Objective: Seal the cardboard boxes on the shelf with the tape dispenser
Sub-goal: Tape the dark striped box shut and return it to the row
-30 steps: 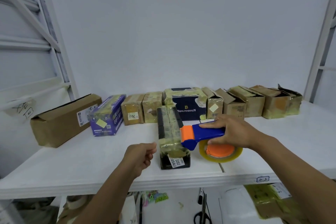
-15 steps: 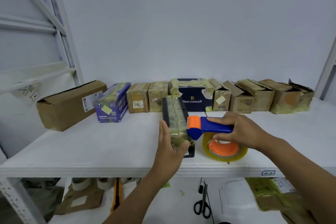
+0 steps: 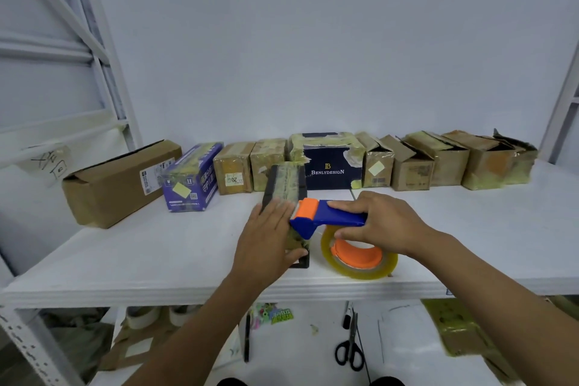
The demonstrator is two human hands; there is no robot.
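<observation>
The left hand [image 3: 269, 241] is lying flat on top of the black box [image 3: 286, 185], fingers straight and spread, palm pressing down on its tape-covered upper face. That box is sitting lengthwise near the front edge of the white shelf [image 3: 156, 254], about midway along it. The right hand [image 3: 382, 222] is wrapping its fingers and thumb round the blue handle of the tape dispenser [image 3: 332, 218], holding it firmly. The dispenser's orange head is meeting the top of the black box just beside the left fingertips. Its tape roll [image 3: 360, 263], yellowish-clear on an orange hub, is hanging just to the right of the box, close to the shelf's front edge. Along the back edge a row of cardboard boxes [image 3: 432, 163] is standing side by side, with a navy box [image 3: 329, 166] at its middle, a purple box [image 3: 192, 182] further left and a long brown box [image 3: 119, 182] towards the back left corner. Below the shelf, scissors [image 3: 349, 351] are lying on a lower white surface.
</observation>
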